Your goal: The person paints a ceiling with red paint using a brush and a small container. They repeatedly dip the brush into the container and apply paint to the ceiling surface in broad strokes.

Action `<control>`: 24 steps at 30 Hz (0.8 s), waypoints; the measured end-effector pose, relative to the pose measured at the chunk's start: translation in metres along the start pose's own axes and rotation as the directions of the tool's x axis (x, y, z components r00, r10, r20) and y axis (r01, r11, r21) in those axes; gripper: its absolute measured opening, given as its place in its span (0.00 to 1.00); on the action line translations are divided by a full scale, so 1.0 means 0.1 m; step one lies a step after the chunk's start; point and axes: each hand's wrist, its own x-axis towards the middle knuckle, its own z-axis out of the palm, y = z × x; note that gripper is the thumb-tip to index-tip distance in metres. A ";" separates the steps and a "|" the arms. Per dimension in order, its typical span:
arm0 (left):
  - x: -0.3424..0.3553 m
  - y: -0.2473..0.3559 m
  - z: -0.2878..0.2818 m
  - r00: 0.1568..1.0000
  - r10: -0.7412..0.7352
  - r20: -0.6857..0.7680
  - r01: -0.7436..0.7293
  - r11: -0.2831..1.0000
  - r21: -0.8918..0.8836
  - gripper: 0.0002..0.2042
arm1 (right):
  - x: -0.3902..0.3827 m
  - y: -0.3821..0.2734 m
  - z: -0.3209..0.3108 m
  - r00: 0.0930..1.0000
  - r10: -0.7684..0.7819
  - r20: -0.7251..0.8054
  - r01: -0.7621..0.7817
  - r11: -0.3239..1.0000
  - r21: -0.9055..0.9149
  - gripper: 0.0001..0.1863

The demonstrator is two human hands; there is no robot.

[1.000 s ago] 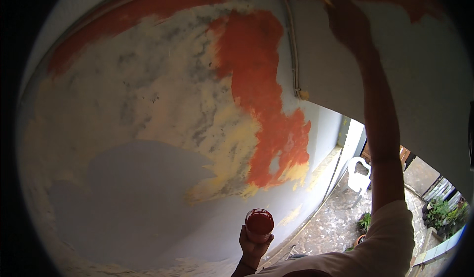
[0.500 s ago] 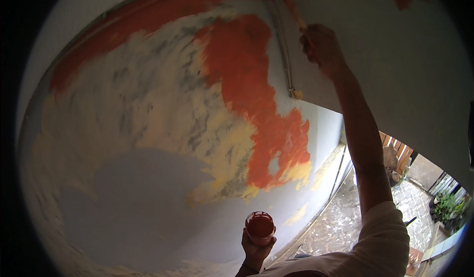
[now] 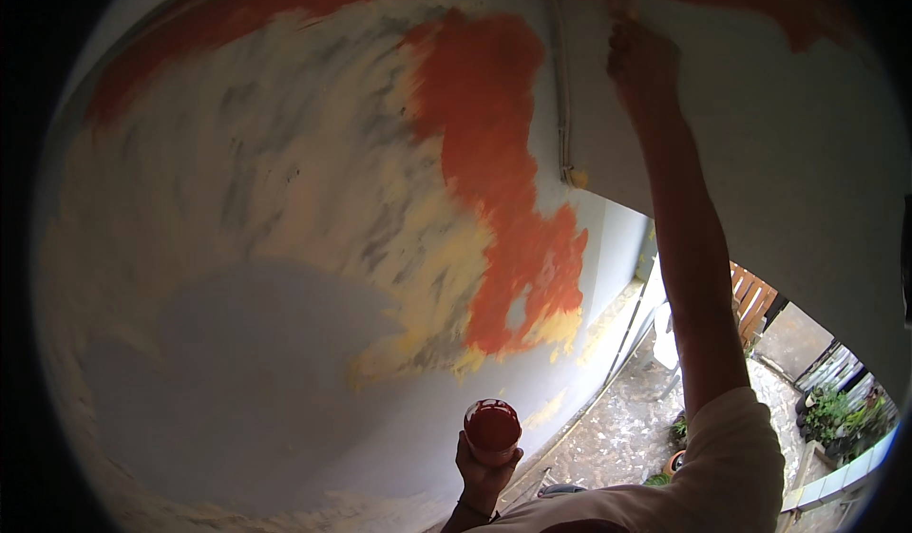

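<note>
My left hand (image 3: 484,477) is wrapped round a small clear cup of red-orange paint (image 3: 493,430), held low in front of the wall, with red smears round its rim. High up on the right, my right arm is stretched out. My right hand (image 3: 648,58) is closed on a paintbrush (image 3: 621,8), blurred, its bristle end up against the red-orange band along the top. Most of the brush's handle is hidden in my fist. A large patch of red-orange paint (image 3: 489,124) runs down the wall left of my right hand.
The wall (image 3: 256,371) also bears cream and yellow strokes over grey. A thin pipe (image 3: 562,86) runs down the corner beside my right hand. Below right lie a paved yard (image 3: 608,428), a wooden slatted fence (image 3: 752,297) and green plants (image 3: 831,414).
My right hand has moved up and slightly right with the brush. The view has shifted a little; the cup stays in my left hand.
</note>
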 end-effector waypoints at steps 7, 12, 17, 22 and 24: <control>0.03 0.11 -0.07 0.999 0.027 0.038 -0.028 1.000 0.006 0.33 | 0.41 0.14 0.07 0.991 0.082 0.106 -0.079 0.996 -0.039 0.10; -0.01 0.07 0.00 0.998 0.031 0.054 -0.026 0.995 -0.092 0.34 | 0.26 0.12 -0.38 0.990 -0.143 0.015 0.142 0.990 0.008 0.09; -0.04 0.12 -0.11 0.997 0.028 0.071 -0.022 0.996 -0.086 0.34 | -0.07 -0.09 -0.40 0.975 -0.023 0.223 -0.038 0.963 0.268 0.11; -0.01 0.10 0.07 0.997 -0.003 0.081 0.008 0.998 -0.066 0.35 | 0.09 -0.12 -0.21 0.998 -0.007 -0.065 0.000 0.994 -0.113 0.14; 0.02 0.14 0.05 0.997 -0.022 0.078 0.029 0.995 -0.099 0.34 | -0.19 0.01 -0.35 0.987 -0.112 -0.118 0.085 0.974 -0.212 0.14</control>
